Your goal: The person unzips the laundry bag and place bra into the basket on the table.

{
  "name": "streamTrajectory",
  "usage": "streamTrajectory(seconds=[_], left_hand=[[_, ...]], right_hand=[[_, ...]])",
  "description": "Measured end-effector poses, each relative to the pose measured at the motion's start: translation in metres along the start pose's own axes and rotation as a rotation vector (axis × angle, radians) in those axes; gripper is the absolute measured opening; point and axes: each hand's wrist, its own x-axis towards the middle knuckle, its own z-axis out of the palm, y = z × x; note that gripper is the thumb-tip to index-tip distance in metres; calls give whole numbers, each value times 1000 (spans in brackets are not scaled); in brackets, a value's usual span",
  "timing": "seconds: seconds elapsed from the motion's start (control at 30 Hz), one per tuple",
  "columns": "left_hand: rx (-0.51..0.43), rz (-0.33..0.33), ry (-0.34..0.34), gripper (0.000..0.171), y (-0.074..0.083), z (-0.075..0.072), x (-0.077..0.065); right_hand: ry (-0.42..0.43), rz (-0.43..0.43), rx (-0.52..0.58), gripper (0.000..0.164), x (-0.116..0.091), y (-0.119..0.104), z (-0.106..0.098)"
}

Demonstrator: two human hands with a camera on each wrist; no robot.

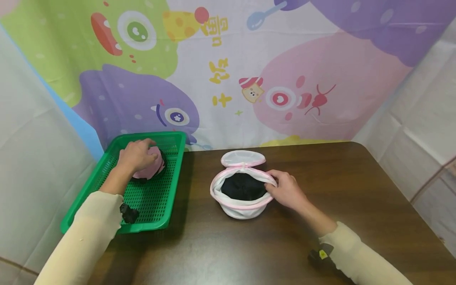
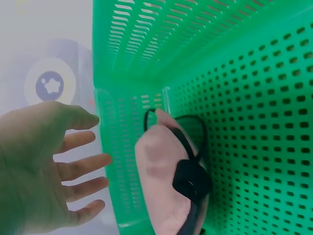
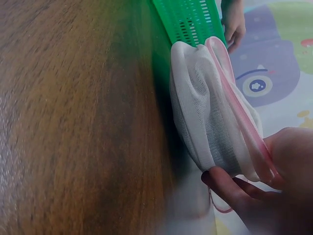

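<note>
Left of the white mesh bag (image 1: 242, 190), the left hand (image 1: 137, 155) hovered with fingers spread over a pink-and-black garment (image 1: 151, 168) in the green basket (image 1: 156, 206); the right hand (image 1: 286, 192) pinched the bag's pink rim.

I'm seeing my left hand (image 2: 44, 166) hovering with fingers spread beside the green basket (image 2: 244, 73), where a pink padded garment (image 2: 159, 171) with black trim is lying inside.
</note>
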Motion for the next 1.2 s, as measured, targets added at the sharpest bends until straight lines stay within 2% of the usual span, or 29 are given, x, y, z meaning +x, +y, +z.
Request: streamTrajectory(seconds=[0.3,0.6,0.9,1.2], left_hand=[[6,37,0,60,20,-11,-7],[6,93,-3,58,49,-17,-19],[21,147,-32,59,80,-16,-31],[28,183,-57,58,100,-8,-36]], right_hand=[[-6,8,6,34,1,0,0],[-13,17,16,33,1,0,0],[-12,18,16,34,1,0,0],[-13,22,17,34,0,0,1]])
